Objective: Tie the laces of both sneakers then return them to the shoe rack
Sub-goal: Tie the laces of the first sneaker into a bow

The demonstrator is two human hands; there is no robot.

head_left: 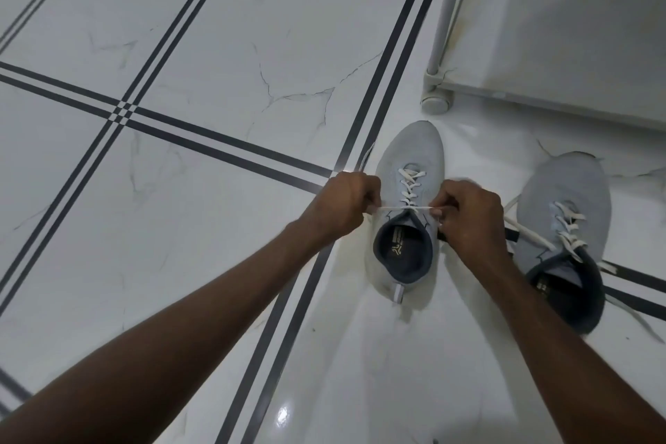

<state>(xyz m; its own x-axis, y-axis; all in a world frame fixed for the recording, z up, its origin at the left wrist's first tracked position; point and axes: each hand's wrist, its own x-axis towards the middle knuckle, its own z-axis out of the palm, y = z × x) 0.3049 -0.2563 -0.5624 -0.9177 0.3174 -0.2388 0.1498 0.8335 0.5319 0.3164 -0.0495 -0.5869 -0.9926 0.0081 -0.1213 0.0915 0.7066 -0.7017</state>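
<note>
Two light grey sneakers with dark collars and white laces stand on the tiled floor, toes pointing away from me. My left hand (342,207) and my right hand (468,214) flank the left sneaker (411,151), each gripping one end of its lace (407,208). The lace is pulled taut and level across the top of the tongue. A loose tail of it trails past my left hand toward the upper left. The right sneaker (565,198) sits apart to the right with its laces (529,232) loose and spilling onto the floor.
A white shoe rack (562,29) with a tubular leg and round foot (436,103) stands at the upper right, just beyond the sneakers' toes. The floor is glossy white marble tile (216,47) with dark double stripes. A dark skirting runs along the top.
</note>
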